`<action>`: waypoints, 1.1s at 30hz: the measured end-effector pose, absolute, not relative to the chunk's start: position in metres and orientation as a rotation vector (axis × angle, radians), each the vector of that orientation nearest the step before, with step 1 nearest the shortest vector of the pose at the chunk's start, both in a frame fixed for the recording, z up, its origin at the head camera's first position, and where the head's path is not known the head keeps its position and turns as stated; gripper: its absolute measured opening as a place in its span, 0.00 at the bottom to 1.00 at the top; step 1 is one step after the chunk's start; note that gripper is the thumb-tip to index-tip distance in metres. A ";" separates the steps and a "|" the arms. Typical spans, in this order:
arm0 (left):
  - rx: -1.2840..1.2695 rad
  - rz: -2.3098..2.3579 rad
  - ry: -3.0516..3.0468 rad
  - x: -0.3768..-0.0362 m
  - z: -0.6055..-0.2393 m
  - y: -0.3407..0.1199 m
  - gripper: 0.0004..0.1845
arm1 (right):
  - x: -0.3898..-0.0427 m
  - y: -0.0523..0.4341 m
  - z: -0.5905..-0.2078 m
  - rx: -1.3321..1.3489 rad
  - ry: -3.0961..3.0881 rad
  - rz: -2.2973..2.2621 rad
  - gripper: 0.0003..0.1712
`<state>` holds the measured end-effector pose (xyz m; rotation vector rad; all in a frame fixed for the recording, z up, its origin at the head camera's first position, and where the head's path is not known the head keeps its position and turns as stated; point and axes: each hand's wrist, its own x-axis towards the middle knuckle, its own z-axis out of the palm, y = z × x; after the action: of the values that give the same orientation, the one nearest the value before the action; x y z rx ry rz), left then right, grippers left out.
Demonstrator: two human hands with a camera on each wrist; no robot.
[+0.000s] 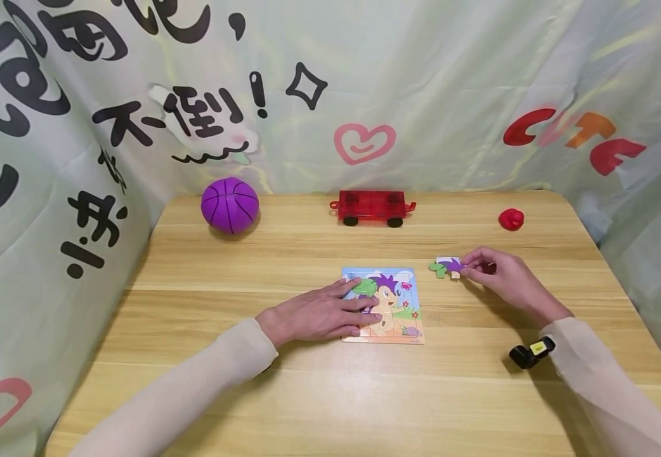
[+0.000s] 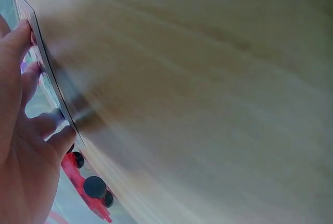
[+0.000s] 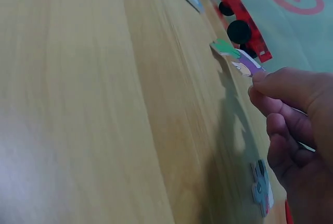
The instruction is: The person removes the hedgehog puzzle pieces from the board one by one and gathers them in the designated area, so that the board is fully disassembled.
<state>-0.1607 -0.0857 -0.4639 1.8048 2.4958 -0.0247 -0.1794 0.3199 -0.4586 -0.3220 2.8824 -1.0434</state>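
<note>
A square jigsaw puzzle (image 1: 401, 320) with a purple-haired hedgehog picture lies on the wooden table. My left hand (image 1: 325, 312) rests on its left part with fingers extended, covering some of the picture. In the left wrist view, the fingers touch the puzzle along its thin edge (image 2: 54, 86). To the right, my right hand (image 1: 502, 279) pinches a green, purple and white puzzle piece (image 1: 450, 265) between thumb and fingertips. The right wrist view shows that piece (image 3: 248, 63) tilted, casting a shadow. Another puzzle piece (image 3: 261, 188) is below that hand, hidden in the head view.
Along the back stand a purple basketball-patterned ball (image 1: 230, 205) and a red toy wagon (image 1: 372, 207) with black wheels. A small red object (image 1: 511, 219) sits at the back right. Printed cloth (image 1: 433, 95) hangs behind the table. A black camera (image 1: 531, 353) is on the right wrist.
</note>
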 end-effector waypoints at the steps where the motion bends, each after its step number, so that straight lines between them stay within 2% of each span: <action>1: 1.803 -0.027 2.497 -0.161 -0.464 -0.086 0.26 | -0.180 0.321 -0.458 -0.329 2.890 -1.032 0.12; 33: 1.814 0.001 2.501 -0.162 -0.463 -0.086 0.26 | -0.185 0.339 -0.466 -0.399 3.041 -0.849 0.10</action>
<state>-0.1617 -0.0864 -0.4634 1.8145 2.5010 0.0008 -0.1846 0.3391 -0.4659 -0.3989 3.0407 -0.8487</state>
